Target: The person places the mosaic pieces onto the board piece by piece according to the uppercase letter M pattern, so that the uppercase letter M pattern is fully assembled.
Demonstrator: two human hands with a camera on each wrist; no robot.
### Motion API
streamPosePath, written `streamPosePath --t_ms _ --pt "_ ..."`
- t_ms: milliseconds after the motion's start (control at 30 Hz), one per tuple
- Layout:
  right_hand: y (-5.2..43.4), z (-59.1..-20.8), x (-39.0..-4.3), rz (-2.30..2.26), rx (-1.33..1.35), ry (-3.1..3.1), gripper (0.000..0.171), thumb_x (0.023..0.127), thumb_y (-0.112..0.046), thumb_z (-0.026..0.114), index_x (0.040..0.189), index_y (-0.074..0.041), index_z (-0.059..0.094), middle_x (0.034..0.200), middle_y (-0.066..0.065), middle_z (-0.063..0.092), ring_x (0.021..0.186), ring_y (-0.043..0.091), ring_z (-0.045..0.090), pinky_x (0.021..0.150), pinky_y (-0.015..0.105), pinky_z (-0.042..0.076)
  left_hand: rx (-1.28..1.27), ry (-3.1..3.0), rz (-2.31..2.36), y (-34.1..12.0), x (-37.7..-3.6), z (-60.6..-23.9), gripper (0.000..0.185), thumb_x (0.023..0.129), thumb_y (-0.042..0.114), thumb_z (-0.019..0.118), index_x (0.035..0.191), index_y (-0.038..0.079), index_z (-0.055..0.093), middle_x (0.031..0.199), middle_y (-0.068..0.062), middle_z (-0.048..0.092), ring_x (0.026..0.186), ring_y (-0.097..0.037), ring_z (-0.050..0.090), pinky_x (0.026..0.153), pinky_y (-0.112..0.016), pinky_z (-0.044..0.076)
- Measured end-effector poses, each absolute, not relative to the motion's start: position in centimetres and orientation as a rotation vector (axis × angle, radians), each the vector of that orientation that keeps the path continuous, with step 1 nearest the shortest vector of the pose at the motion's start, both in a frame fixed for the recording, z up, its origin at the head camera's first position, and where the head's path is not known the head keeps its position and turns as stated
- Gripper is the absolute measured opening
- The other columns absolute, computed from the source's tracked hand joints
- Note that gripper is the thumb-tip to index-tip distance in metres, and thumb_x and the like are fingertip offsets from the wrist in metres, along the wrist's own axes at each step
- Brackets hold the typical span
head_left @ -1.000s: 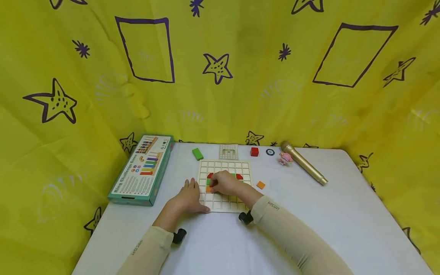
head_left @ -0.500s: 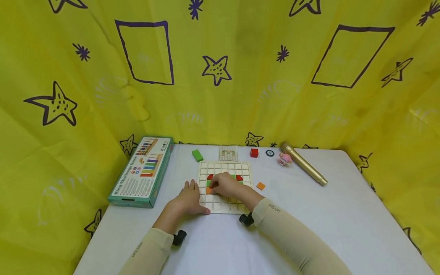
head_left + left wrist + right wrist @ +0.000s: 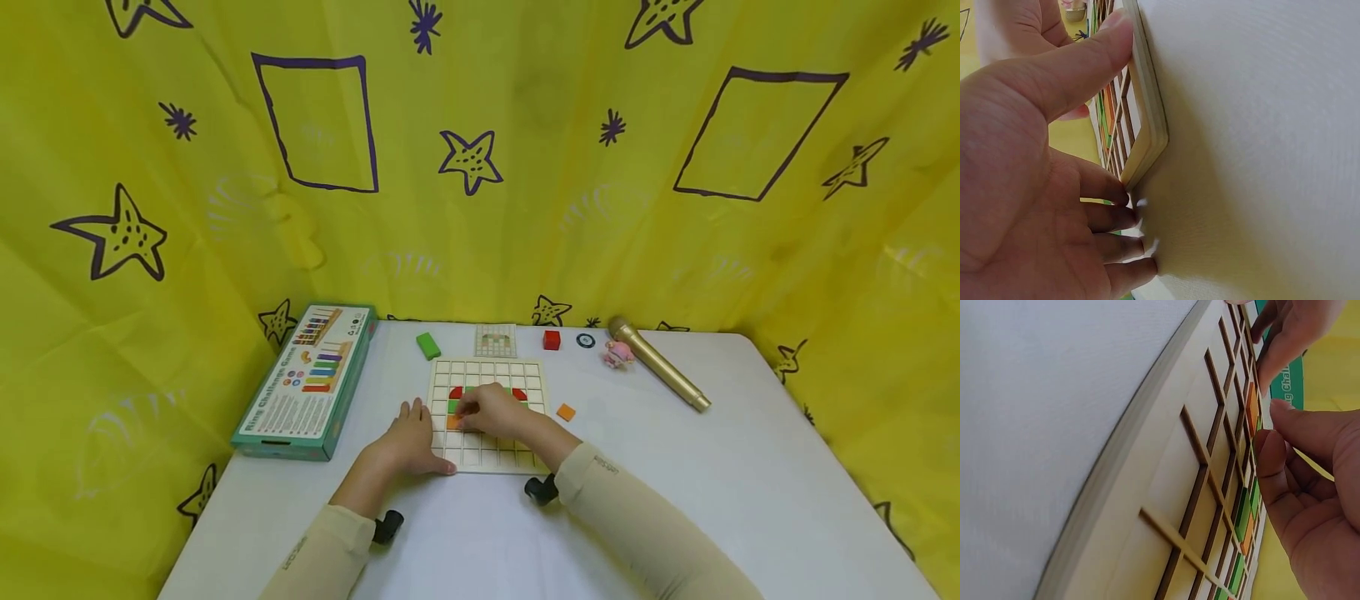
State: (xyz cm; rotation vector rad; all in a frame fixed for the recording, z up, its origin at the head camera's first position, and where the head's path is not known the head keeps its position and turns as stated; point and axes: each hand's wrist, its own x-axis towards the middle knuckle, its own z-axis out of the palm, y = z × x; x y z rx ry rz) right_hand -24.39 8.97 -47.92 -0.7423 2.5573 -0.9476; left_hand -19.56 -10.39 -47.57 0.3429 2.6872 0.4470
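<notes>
A wooden grid board (image 3: 480, 457) lies on the table, with red, green and orange pieces set in its cells. My left hand (image 3: 412, 442) rests at its near left corner. In the left wrist view, the thumb (image 3: 1100, 50) lies on the board's near edge and the relaxed fingers touch its left side. My right hand (image 3: 495, 412) is over the board, its thumb and forefinger close together. Their tips are beside an orange square tile (image 3: 452, 422) in the left part. In the right wrist view, I cannot tell whether anything is between those fingertips. That hand hides several cells.
A small pattern card (image 3: 496, 342) lies behind the board. Around it are a green block (image 3: 428, 346), a red cube (image 3: 552, 340), a round disc (image 3: 586, 340), a pink figurine (image 3: 618, 354), a gold microphone (image 3: 663, 367), an orange tile (image 3: 566, 412) and a game box (image 3: 307, 383).
The head view has tilted slightly upward, so everything sits a little lower in it. Both hands keep nearly the same place on the board.
</notes>
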Motion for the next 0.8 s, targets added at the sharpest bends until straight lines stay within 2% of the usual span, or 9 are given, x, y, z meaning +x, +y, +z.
streamPosePath --t_ms 233,500,800 --pt "10.5 -47.6 -24.3 -0.978 -0.682 2.58 0.007 0.094 -0.019 0.074 0.098 -0.015 0.076 0.089 -0.01 0.069 0.081 0.011 0.06 0.075 0.028 0.052 0.343 2.699 0.446 -10.4 -19.5 -47.6 0.118 0.076 0.053 0.085 0.149 -0.019 0.025 0.159 -0.035 0.019 0.148 -0.05 0.016 0.114 -0.058 0.029" --pt "12.7 -46.8 -24.4 -1.032 -0.622 2.639 0.007 0.093 -0.017 0.074 0.099 -0.013 0.076 0.09 -0.008 0.068 0.083 0.013 0.058 0.077 0.032 0.051 0.326 2.704 0.45 -10.3 -19.5 -48.1 0.119 0.075 0.053 0.085 0.149 -0.018 0.025 0.159 -0.034 0.02 0.147 -0.05 0.017 0.114 -0.059 0.028" --pt "16.0 -45.4 -25.1 -1.066 -0.568 2.663 0.013 0.093 -0.018 0.074 0.103 -0.009 0.077 0.089 -0.004 0.067 0.081 0.016 0.056 0.07 0.029 0.05 0.294 2.715 0.475 -10.3 -19.5 -48.3 0.119 0.074 0.051 0.086 0.15 -0.017 0.025 0.16 -0.033 0.019 0.148 -0.049 0.016 0.115 -0.058 0.026"
